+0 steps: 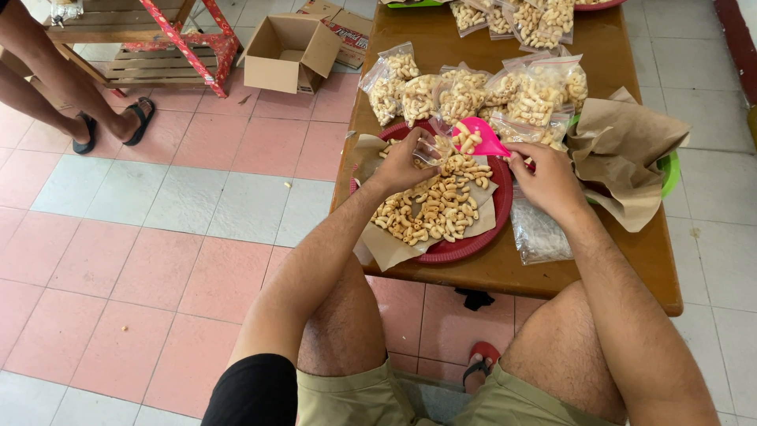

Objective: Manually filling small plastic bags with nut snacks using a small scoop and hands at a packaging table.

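Tiled floor, pink and grey; wooden table [505,268] ahead of your knees. Your left hand [404,164] pinches small clear bag [430,148] open, held above red tray [465,246]. Your right hand [550,180] grips pink scoop [482,139], its load of pale curled snacks [432,209] tipped toward bag mouth. Tray lined with brown paper [386,246], snacks heaped on it. Filled bags [473,95] crowd table just beyond tray. Empty bags [540,235] lie under your right wrist. Cardboard box [288,51] on floor, far left; another person's legs [47,75] beside it.
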